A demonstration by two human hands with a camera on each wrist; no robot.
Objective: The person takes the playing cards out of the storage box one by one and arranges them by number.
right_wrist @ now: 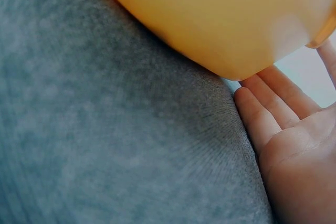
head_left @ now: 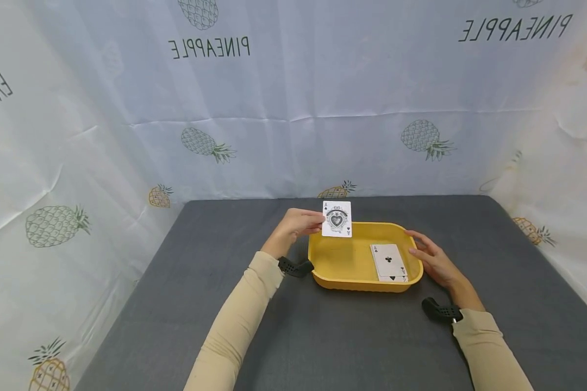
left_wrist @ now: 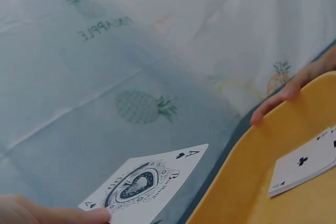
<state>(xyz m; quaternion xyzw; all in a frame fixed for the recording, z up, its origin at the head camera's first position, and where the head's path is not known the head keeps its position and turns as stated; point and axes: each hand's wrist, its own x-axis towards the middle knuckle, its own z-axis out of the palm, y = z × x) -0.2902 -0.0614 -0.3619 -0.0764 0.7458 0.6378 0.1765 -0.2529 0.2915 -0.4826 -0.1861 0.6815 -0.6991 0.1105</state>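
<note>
My left hand [head_left: 298, 221] pinches an ace of spades playing card [head_left: 337, 219] by its left edge, face up, above the back left corner of a yellow tray [head_left: 342, 283]. In the left wrist view the held card [left_wrist: 149, 182] tilts beside the tray wall. Inside the tray, at its right end, lies an ace of clubs [head_left: 388, 260], overlapping at least one other card. My right hand [head_left: 437, 263] holds the tray's right end, thumb over the rim. In the right wrist view its other fingers [right_wrist: 273, 98] lie fairly straight against the outer wall.
The tray stands on a dark grey table [head_left: 352, 336]. Behind it hangs a white pineapple-print cloth [head_left: 293, 152], which also covers the sides. A black wrist strap [head_left: 295, 267] circles the left wrist, and another black strap [head_left: 442, 310] the right.
</note>
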